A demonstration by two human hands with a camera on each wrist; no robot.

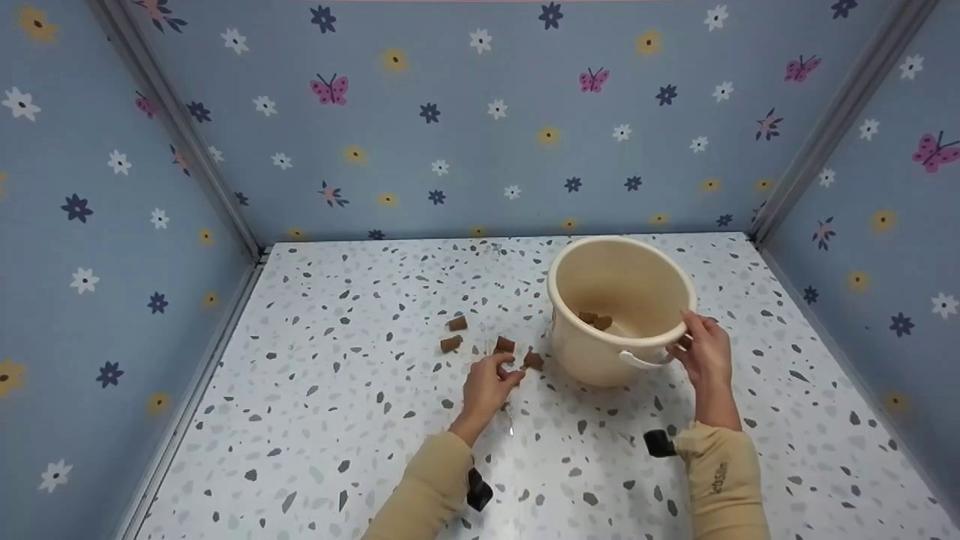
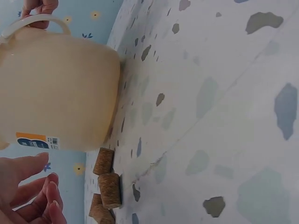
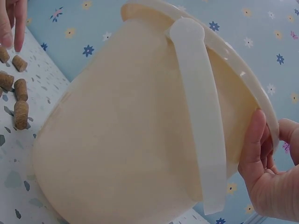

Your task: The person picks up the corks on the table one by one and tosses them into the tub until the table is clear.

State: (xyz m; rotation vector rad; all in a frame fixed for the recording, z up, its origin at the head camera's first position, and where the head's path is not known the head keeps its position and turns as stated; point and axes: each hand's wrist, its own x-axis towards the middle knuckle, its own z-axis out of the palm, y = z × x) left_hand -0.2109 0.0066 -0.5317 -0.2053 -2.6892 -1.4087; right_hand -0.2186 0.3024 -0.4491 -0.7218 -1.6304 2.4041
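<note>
A cream plastic bucket (image 1: 592,364) stands on the table, its white handle (image 3: 201,121) hanging down the side. With thumb and fingers my right hand (image 1: 709,356) grips the bucket's rim at the right. Some brown corks (image 1: 596,321) lie inside on the bottom. Left of the bucket several more corks (image 1: 458,323) are scattered on the tabletop. My left hand (image 1: 487,382) is above them, fingers loosely bent, close over one cork (image 1: 505,345). In the left wrist view a gap shows between its thumb and fingers, nothing held there, and the corks (image 2: 110,190) sit beyond.
The speckled white table (image 1: 337,375) meets blue floral panels (image 1: 450,135) at the back and both sides. Small crumbs and a wet-looking streak show near the corks. A label (image 2: 37,140) is on the bucket's side. Black wrist cameras (image 1: 659,443) sit by the sleeves.
</note>
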